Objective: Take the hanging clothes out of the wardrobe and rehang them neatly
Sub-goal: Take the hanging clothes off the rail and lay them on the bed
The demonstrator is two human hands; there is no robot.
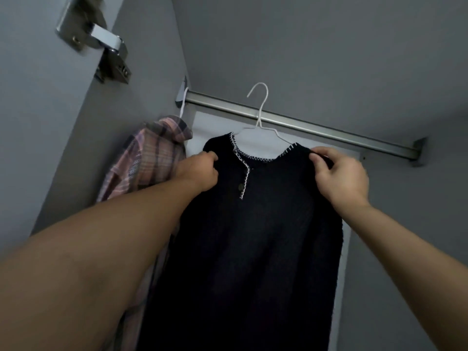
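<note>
A black knitted top with white stitched neckline sits on a white wire hanger. The hanger's hook stands above and in front of the metal rail; I cannot tell whether it rests on the rail. My left hand pinches the top's left shoulder. My right hand pinches its right shoulder. A pink plaid shirt hangs from another white hanger at the rail's left end, partly hidden behind my left forearm.
Grey wardrobe walls close in on the left and right. A metal door hinge sits at the upper left. A white panel shows at the back behind the clothes. The rail's right stretch carries no hangers.
</note>
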